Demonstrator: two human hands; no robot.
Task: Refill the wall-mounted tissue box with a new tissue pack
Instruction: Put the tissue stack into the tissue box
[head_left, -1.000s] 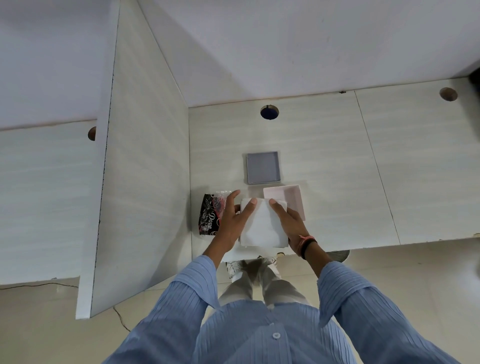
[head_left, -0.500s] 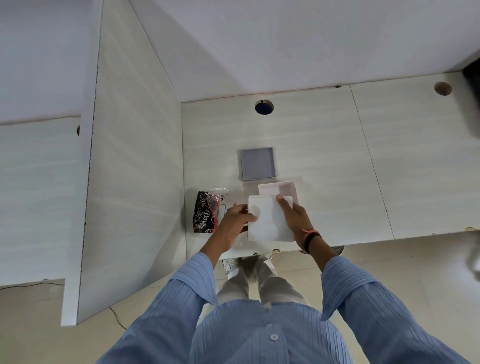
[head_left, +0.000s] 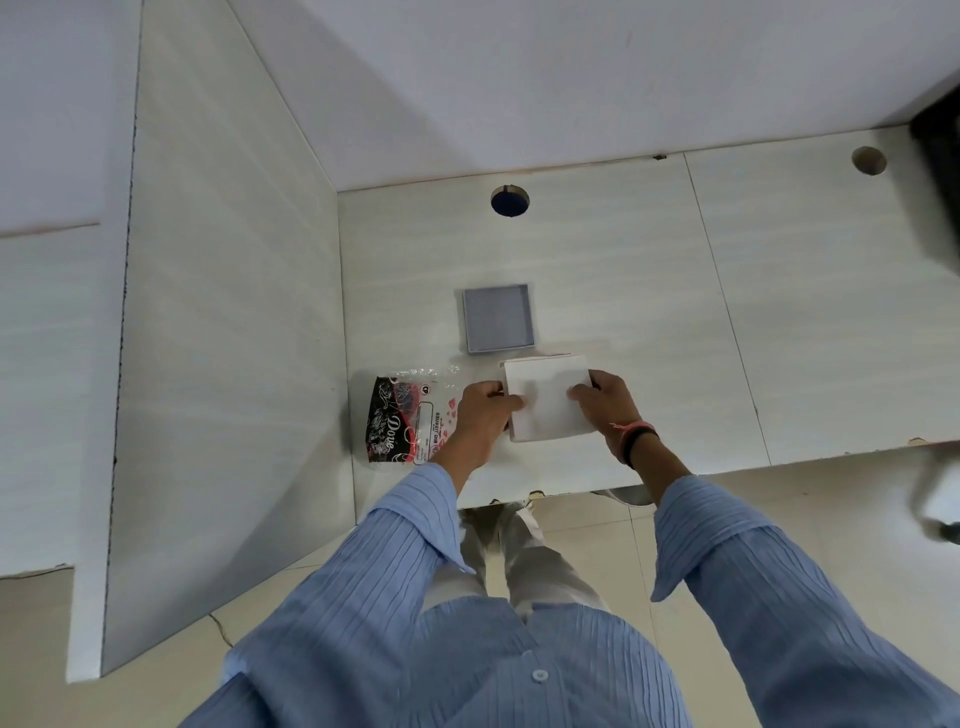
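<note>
While looking down from head cam: both hands on white tissue stack (head_left: 550, 400), set on pale counter (head_left: 779, 312) near front edge. Left hand (head_left: 480, 415) at stack's left edge, thumb over top face, grip closed on that edge. Right hand (head_left: 605, 405) at right edge, fingers laid over top face, grip closed on that side. Red and black bands (head_left: 636, 439) on right wrist.

Stack lying over pinkish tissue box (head_left: 545, 358); only thin strip of box visible along stack's far edge, so cannot tell whether stack seated inside or resting on rim. Grey square lid (head_left: 498, 318) flat on counter just behind box, apart from both hands, hollow side up.

Plastic tissue wrapper (head_left: 408, 415), black and red print, clear top, flat on counter just left of left hand, against base of vertical partition (head_left: 228, 312). Cannot tell whether wrapper empty.

Round cable hole (head_left: 510, 200) in counter well behind lid, near back wall; second hole (head_left: 868, 160) far right. Seam in counter surface between the two.

Blue striped shirt sleeves (head_left: 727, 545) in foreground, light trousers and tiled floor (head_left: 597, 535) visible below counter edge. Dark object at upper right corner, cut by frame, not identifiable.
</note>
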